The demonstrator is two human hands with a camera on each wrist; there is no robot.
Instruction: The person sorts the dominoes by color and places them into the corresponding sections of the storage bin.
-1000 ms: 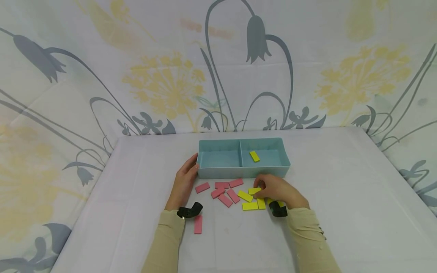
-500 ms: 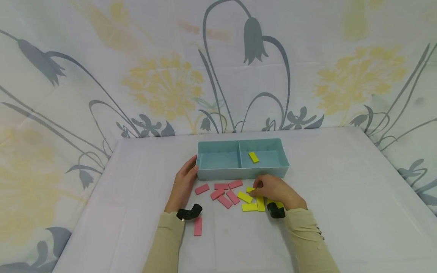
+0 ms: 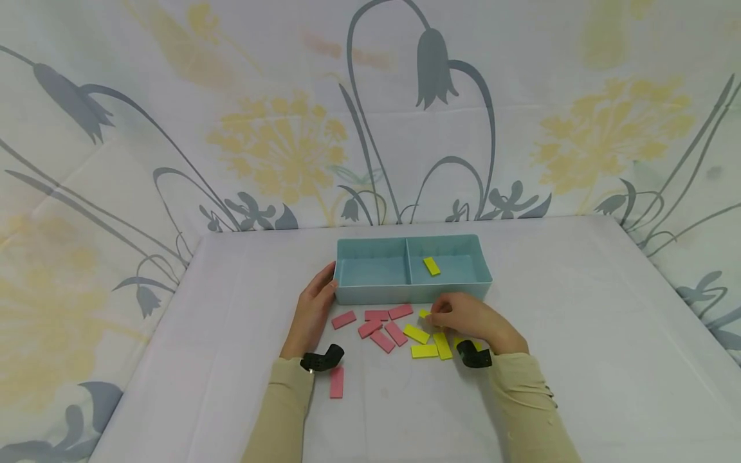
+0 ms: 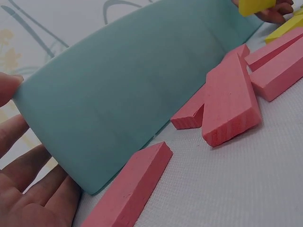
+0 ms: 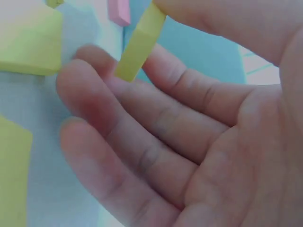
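Observation:
A pale blue two-compartment box [image 3: 370, 294] stands at the back of the table. At its left end my left hand [image 3: 312, 312] rests against the wall, thumb tip at the front corner [image 4: 10, 87] and the other fingers along the end. My right hand [image 3: 467, 319] is just in front of the right compartment. Between its thumb and index finger it pinches a yellow block [image 5: 141, 42], raised in the left wrist view; the other fingers curl loosely below. Another yellow block [image 3: 431, 265] lies inside the right compartment. Several yellow blocks [image 3: 424, 351] lie below the right hand.
Several pink blocks [image 3: 382, 341] lie scattered before the box, some overlapping. A single pink block [image 3: 336, 383] lies nearer, beside the left wrist. White cloth [image 3: 579, 321] covers the table; a flower-patterned cloth [image 3: 393, 128] hangs behind. Each wrist wears a black camera [image 3: 473, 355].
My right hand has picked up a yellow block from the group and moved it slightly toward the box. A neighbouring yellow block has turned a little. The left hand stays at the box.

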